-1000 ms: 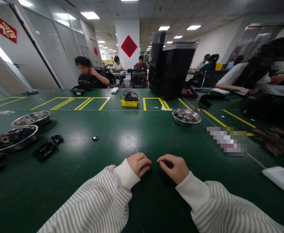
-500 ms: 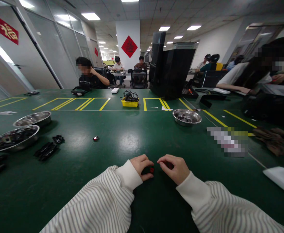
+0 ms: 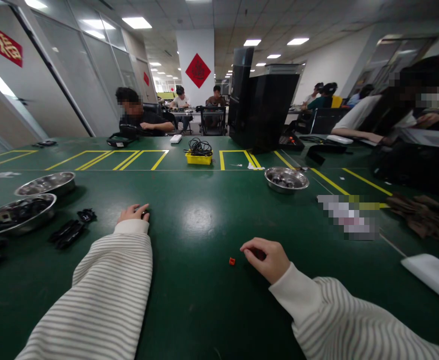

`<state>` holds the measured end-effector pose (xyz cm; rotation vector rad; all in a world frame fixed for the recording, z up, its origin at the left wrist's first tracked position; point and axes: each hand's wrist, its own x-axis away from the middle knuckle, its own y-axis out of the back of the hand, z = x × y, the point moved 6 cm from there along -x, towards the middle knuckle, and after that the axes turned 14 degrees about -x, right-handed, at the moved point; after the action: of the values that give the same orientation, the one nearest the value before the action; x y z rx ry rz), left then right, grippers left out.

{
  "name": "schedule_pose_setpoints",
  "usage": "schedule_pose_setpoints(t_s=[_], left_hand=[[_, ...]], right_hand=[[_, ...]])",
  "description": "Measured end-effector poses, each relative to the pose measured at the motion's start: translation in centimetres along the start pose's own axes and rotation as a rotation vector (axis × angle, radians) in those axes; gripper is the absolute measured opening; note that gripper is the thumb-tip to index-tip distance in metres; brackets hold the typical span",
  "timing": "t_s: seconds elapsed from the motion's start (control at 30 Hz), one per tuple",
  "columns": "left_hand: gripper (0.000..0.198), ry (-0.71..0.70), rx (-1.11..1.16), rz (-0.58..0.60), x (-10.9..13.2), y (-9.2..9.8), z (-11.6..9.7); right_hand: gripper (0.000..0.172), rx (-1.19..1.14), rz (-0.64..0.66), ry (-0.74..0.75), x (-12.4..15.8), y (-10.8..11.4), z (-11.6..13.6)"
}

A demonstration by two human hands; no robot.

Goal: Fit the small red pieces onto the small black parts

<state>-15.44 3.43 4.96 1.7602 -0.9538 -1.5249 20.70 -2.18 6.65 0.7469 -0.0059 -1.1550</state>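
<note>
My left hand (image 3: 132, 212) is stretched out on the left of the green table, its fingers closed around a small dark part (image 3: 144, 214), mostly hidden by them. My right hand (image 3: 267, 257) rests on the table in front of me, fingers curled and thumb near the fingertips. Whether anything sits in that pinch is hidden. A small red block-shaped piece (image 3: 232, 261) lies on the table just left of my right fingertips, touching neither hand.
Left, steel bowls (image 3: 46, 184) stand near black parts (image 3: 67, 234). Another steel bowl (image 3: 287, 187) holds metal pieces. Behind are a yellow cable tray (image 3: 198, 159) and a black computer case (image 3: 270, 110). A white object (image 3: 431, 272) lies right. Other people sit around.
My left hand has moved from beside the red piece out to the small dark part farther left, leaving the red piece uncovered on the table. My right hand has hardly moved.
</note>
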Motion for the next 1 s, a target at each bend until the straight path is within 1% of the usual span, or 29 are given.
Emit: schedule_pose_setpoints(t_s=[0.07, 0.13, 0.23, 0.33, 0.37, 0.43, 0.5, 0.6, 0.67, 0.73, 0.83, 0.9, 1.0], left_hand=[[0.020, 0.012, -0.056, 0.024, -0.1, -0.6, 0.3], [0.018, 0.006, -0.102, 0.044, -0.2, -1.1, 0.0], [0.016, -0.029, -0.118, 0.063, -0.3, -1.5, -1.4], [0.014, -0.090, -0.094, 0.076, -0.1, -1.6, -3.6], [0.014, -0.115, -0.083, 0.083, 0.1, -1.7, -4.5], [0.015, -0.208, -0.041, 0.100, 0.7, -1.7, -7.0], [0.017, -0.343, 0.034, 0.098, 1.7, -1.4, -10.1], [0.022, -0.555, 0.184, 0.095, 3.9, -0.6, -14.8], [0.024, -0.661, 0.273, 0.138, 5.5, -0.3, -17.3], [0.027, -0.739, 0.342, 0.205, 6.9, -0.2, -19.3], [0.032, -0.776, 0.379, 0.280, 8.1, -0.1, -20.8], [0.037, -0.770, 0.377, 0.319, 8.3, 0.1, -21.2], [0.048, -0.755, 0.380, 0.384, 8.1, 0.8, -21.2]], right_hand=[[0.015, 0.008, 0.003, 0.000, 0.0, -0.1, 0.0], [0.015, 0.016, 0.001, 0.004, 0.0, -0.1, 0.0], [0.015, 0.014, 0.003, 0.016, -0.1, -0.2, 0.1], [0.015, 0.005, 0.011, 0.018, 0.0, -0.2, 0.1], [0.015, 0.005, 0.012, 0.016, 0.0, -0.2, 0.0], [0.014, 0.007, 0.017, 0.015, 0.0, -0.2, 0.0], [0.014, 0.009, 0.030, 0.022, 0.1, -0.3, 0.0], [0.014, 0.010, 0.063, 0.043, 0.2, -0.6, 0.2], [0.015, 0.013, 0.093, 0.063, 0.2, -0.9, 0.4], [0.016, 0.016, 0.123, 0.083, 0.3, -1.2, 0.5], [0.015, 0.013, 0.171, 0.107, 0.4, -1.6, 0.7], [0.016, 0.024, 0.208, 0.125, 0.4, -1.8, 0.9], [0.021, 0.056, 0.245, 0.138, 0.5, -2.0, 1.0]])
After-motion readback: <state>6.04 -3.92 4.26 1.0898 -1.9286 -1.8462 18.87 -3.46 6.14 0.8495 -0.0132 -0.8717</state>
